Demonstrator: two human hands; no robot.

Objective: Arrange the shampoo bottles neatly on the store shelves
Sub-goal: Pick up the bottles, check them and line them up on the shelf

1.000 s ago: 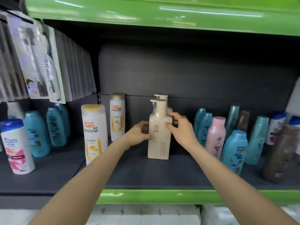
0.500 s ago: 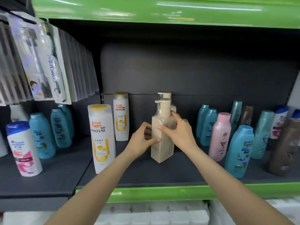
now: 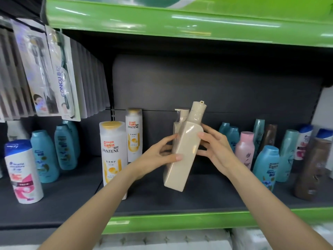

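- A tall beige square-sided plastic pump bottle (image 3: 182, 156) sits at the centre of the frame, tilted with its pump head leaning to the upper right and its base lifted clear of the dark grey shelf board (image 3: 162, 197).
- The left hand (image 3: 158, 156) grips the bottle's left side, thumb across the front face and fingers curled behind.
- The right hand (image 3: 214, 150) grips the bottle's right side near the shoulder, fingers wrapped round the edge.
- Just behind it, a second beige pump bottle (image 3: 178, 121) stands upright, mostly hidden.
- Left of centre, a white bottle with a yellow cap marked PANTENE (image 3: 112, 156) stands at the front; a second white Pantene bottle (image 3: 134, 134) stands behind it.
- At the right, a pink bottle (image 3: 245, 148) and a teal bottle with a rounded cap (image 3: 267, 165) stand among other teal and brown bottles.
- At the far left, a white bottle with a blue cap (image 3: 21, 172) stands near the shelf's front edge, with teal bottles behind it.
- Packaged toothbrushes (image 3: 59, 78) hang in the upper left.
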